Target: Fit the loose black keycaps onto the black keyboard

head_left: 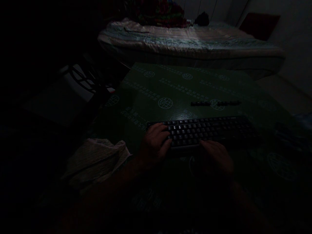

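Observation:
A black keyboard (pixel 192 131) lies on a table with a green printed cover (pixel 151 89). My left hand (pixel 156 141) is at its left end, fingers curled over the leftmost keys and thumb along the front edge, so it grips that end. My right hand (pixel 216 157) is at the front edge near the middle, its fingers held together and a fingertip touching the lowest keys. Deep shadow hides what, if anything, is between those fingers. Beyond the keyboard lie two short, dark, segmented strips, a left strip (pixel 200 104) and a right strip (pixel 228 103).
A crumpled light cloth (pixel 97 159) lies left of my left hand. Dark, indistinct items (pixel 290 136) are at the right. Past the table stands a bed with a striped mattress (pixel 195 42). A chair-like frame (pixel 83 79) is at the left. The room is very dark.

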`<control>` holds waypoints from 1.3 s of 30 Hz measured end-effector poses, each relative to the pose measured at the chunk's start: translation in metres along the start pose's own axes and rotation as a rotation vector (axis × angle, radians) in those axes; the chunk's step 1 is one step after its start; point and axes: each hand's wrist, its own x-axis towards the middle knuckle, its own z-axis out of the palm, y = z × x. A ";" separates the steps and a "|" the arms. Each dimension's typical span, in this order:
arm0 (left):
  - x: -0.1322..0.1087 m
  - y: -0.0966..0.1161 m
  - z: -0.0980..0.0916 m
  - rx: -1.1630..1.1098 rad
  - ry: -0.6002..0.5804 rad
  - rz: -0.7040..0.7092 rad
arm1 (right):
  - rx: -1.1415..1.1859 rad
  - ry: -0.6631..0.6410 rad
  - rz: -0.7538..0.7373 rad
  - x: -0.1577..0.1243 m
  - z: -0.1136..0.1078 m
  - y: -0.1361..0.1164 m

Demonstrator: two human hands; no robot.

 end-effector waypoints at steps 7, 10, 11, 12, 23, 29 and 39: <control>-0.001 -0.001 0.000 0.031 -0.014 -0.027 | 0.093 0.021 0.048 0.011 -0.004 -0.021; -0.001 0.000 0.000 0.031 -0.015 -0.052 | 0.120 0.010 0.014 0.016 -0.003 -0.029; -0.001 0.000 0.000 0.031 -0.013 -0.058 | 0.127 -0.002 -0.006 0.017 -0.003 -0.031; -0.001 0.000 0.000 0.029 -0.009 -0.059 | 0.133 -0.015 -0.026 0.017 -0.002 -0.033; 0.002 0.001 -0.002 0.014 -0.009 -0.085 | 0.112 -0.117 -0.128 0.016 0.007 -0.042; 0.002 0.001 -0.002 0.013 -0.005 -0.083 | 0.118 -0.115 -0.118 0.015 0.007 -0.041; 0.000 -0.002 -0.003 0.011 -0.002 -0.115 | 0.092 -0.095 -0.080 0.013 0.006 -0.041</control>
